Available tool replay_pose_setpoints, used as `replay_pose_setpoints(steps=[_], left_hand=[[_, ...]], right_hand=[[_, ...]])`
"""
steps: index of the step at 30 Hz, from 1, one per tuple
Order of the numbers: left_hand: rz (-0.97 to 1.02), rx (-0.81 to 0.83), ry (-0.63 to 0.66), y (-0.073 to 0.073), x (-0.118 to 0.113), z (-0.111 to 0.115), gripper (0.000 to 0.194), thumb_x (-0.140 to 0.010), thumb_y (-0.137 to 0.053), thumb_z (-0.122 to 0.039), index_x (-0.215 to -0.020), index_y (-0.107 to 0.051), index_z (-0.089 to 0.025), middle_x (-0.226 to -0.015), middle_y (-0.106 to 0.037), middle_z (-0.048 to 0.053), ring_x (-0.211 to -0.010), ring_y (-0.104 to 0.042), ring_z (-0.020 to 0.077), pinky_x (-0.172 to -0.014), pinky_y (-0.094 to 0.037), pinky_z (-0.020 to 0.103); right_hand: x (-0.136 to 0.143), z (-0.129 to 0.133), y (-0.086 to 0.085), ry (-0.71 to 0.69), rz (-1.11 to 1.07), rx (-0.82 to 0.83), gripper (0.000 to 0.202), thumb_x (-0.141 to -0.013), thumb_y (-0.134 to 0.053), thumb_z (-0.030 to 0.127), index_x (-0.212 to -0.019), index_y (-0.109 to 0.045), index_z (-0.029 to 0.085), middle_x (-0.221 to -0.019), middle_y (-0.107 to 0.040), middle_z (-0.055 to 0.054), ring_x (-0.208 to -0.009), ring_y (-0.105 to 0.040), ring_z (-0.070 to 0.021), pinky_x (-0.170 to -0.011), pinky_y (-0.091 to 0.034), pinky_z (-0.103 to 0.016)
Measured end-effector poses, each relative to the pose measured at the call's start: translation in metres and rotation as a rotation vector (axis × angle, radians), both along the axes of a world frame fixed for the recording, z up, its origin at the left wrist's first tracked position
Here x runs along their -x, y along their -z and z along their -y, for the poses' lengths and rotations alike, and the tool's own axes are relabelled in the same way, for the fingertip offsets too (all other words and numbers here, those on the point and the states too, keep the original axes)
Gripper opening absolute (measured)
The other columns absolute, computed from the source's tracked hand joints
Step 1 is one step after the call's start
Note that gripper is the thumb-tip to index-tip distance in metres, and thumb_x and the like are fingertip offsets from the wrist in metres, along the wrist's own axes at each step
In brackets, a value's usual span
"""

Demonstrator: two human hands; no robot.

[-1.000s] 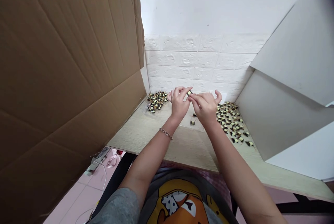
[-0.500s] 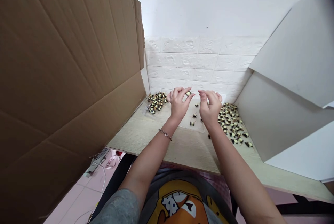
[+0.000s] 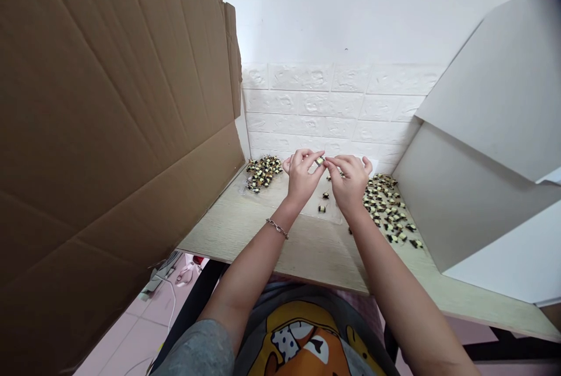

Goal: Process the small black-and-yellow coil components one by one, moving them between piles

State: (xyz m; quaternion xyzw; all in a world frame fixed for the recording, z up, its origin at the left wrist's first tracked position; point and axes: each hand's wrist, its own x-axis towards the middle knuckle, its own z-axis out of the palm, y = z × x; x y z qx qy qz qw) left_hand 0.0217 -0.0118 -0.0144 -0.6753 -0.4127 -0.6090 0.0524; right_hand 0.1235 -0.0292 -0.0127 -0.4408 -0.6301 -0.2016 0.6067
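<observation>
Between the thumb and forefinger of my left hand (image 3: 302,177) is a small transformer (image 3: 320,161), a black bobbin with a yellow-wrapped middle. My right hand (image 3: 350,180) has its thumb and forefinger pinched together at the part's right end. Whatever those right fingertips grip is too small to make out. Below the hands, two more loose transformers (image 3: 322,209) lie on a clear plastic sheet (image 3: 302,206). Both hands are held above the tabletop, close together.
A heap of similar parts (image 3: 263,171) sits at the left back, and a wider spread of them (image 3: 392,212) covers the right. A tall cardboard sheet (image 3: 131,101) walls the left side. White panels (image 3: 473,200) stand at the right of the wooden table (image 3: 245,221).
My right hand has moved left, and its thumb and forefinger have closed at the end of the transformer. My left hand keeps its pinch, shifted slightly right.
</observation>
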Motion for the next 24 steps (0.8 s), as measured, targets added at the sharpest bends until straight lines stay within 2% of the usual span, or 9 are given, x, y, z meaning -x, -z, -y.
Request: replay_pose_setpoints(steps=[13, 19, 24], left_hand=[[0.017, -0.009, 0.021, -0.0001, -0.004, 0.0032, 0.02, -0.072, -0.058, -0.028, -0.092, -0.062, -0.026, -0.087, -0.054, 0.0, -0.086, -0.051, 0.0118, -0.087, -0.026, 0.031], [-0.001, -0.02, 0.035, 0.0016, -0.0047, 0.0022, 0.027, -0.071, -0.059, -0.036, -0.097, -0.061, -0.028, -0.089, -0.054, 0.0, -0.085, -0.051, 0.0118, -0.085, -0.026, 0.031], [0.015, -0.04, 0.055, 0.0031, -0.004, 0.0011, 0.03, -0.07, -0.06, -0.037, -0.097, -0.061, -0.026, -0.089, -0.055, 0.0, -0.085, -0.051, 0.0109, -0.084, -0.026, 0.031]], right_hand=[[-0.0005, 0.0026, -0.0008, -0.027, -0.045, 0.027, 0.015, -0.078, -0.05, 0.033, -0.072, -0.06, 0.023, -0.075, -0.064, 0.002, -0.077, -0.057, -0.0139, -0.091, -0.024, -0.04], [-0.003, 0.0022, -0.0032, -0.145, -0.19, 0.065, 0.019, -0.077, -0.05, 0.034, -0.066, -0.058, 0.02, -0.069, -0.061, 0.001, -0.071, -0.055, -0.0138, -0.081, -0.033, -0.034], [-0.003, -0.0009, -0.0021, -0.213, -0.245, 0.073, 0.019, -0.076, -0.052, 0.033, -0.067, -0.058, 0.019, -0.067, -0.06, 0.001, -0.07, -0.054, -0.0136, -0.076, -0.036, -0.032]])
